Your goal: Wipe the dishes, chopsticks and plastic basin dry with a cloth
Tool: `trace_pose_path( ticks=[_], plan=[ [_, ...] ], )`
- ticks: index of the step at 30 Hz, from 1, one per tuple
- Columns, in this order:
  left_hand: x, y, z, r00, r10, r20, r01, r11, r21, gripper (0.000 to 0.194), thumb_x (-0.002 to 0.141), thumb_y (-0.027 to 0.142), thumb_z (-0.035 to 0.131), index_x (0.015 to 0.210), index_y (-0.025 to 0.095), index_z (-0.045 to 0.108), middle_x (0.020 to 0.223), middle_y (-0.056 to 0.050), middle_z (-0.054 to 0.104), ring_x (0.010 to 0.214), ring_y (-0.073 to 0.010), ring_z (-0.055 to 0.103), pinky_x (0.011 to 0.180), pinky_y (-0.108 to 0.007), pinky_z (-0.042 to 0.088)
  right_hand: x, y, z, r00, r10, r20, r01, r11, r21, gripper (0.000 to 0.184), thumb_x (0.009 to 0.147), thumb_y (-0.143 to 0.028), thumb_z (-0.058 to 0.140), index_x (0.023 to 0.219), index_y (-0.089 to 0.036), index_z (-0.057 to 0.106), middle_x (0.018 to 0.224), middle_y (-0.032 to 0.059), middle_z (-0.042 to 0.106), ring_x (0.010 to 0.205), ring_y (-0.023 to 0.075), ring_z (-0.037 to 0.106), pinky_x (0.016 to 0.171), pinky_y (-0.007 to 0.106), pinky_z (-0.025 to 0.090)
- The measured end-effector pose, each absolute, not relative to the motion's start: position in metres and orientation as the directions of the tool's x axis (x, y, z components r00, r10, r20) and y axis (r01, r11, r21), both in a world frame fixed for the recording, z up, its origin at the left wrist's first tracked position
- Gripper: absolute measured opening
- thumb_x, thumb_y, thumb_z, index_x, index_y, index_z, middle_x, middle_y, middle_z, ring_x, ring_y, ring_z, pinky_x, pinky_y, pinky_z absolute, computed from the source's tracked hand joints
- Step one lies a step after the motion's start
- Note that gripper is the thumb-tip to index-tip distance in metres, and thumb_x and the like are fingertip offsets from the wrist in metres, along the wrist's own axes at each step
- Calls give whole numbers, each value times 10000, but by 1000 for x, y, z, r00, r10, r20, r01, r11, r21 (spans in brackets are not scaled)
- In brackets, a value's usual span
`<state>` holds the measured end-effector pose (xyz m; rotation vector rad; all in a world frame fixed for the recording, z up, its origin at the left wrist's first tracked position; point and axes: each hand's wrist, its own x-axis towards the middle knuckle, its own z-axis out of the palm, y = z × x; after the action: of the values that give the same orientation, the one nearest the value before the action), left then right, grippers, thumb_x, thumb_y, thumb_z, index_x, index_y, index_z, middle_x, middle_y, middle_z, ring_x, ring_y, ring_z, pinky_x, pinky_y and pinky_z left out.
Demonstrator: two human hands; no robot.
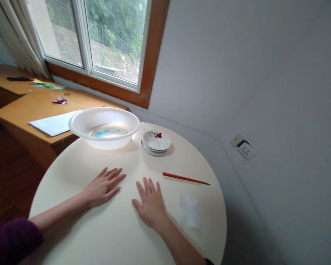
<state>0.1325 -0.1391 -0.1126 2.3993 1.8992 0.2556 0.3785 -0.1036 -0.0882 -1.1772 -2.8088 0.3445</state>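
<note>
My left hand lies flat on the round white table, fingers spread and holding nothing. To its right my right hand rests palm down, also with its fingers apart and nothing in it. Beyond the left hand stands a translucent white plastic basin with a blue patch on its bottom. A small stack of white dishes, the top one with a red flower pattern, sits right of the basin. Red chopsticks lie right of my right hand's fingertips, and a white tissue is beside that hand.
A wooden desk adjoins the table at the back left, bearing a sheet of paper, several small pens or clips and coloured papers. A window is behind. The wall with a socket borders the right side.
</note>
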Motion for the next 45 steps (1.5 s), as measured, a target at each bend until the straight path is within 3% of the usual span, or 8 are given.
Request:
trace_pose_path(
  ticks=[5, 14, 27, 33, 45],
  plan=[
    [135, -137, -120, 204, 966, 161, 960, -230, 160, 504, 891, 503, 318, 1358, 331, 398, 1444, -43, 372, 1311, -253, 349, 1084, -466, 200, 378, -104, -89, -701, 713, -25, 697, 677, -236, 616, 915, -573, 210, 1436, -245, 240, 1511, 89, 169, 1393, 258, 114, 1105, 511, 82],
    [165, -133, -119, 110, 933, 342, 989, -137, 57, 384, 851, 276, 383, 1163, 166, 579, 1229, -140, 565, 1064, -257, 535, 942, -403, 416, 379, -104, -87, -700, 714, -21, 691, 669, -272, 615, 914, -574, 215, 1433, -246, 248, 1510, 95, 176, 1394, 257, 106, 1105, 514, 73],
    [170, -135, -113, 159, 899, 409, 961, -236, 145, 247, 843, 192, 387, 959, 176, 605, 1045, -101, 636, 961, -227, 573, 858, -377, 470, 378, -104, -87, -697, 716, -35, 700, 669, -248, 616, 913, -578, 209, 1434, -253, 242, 1510, 86, 176, 1393, 254, 114, 1107, 513, 86],
    [169, -135, -115, 192, 889, 416, 946, -281, 164, 245, 854, 166, 381, 964, 177, 600, 978, -87, 652, 907, -208, 591, 812, -348, 486, 378, -104, -86, -694, 719, -39, 697, 658, -284, 614, 912, -578, 223, 1432, -253, 248, 1510, 92, 177, 1393, 256, 101, 1107, 520, 72],
    [167, -134, -117, 157, 896, 415, 939, -265, 217, 221, 844, 110, 361, 840, 181, 571, 858, -69, 621, 811, -190, 574, 748, -321, 473, 378, -103, -88, -693, 720, -32, 690, 650, -318, 615, 906, -594, 216, 1430, -274, 249, 1509, 87, 182, 1392, 258, 109, 1107, 530, 60]
  ],
)
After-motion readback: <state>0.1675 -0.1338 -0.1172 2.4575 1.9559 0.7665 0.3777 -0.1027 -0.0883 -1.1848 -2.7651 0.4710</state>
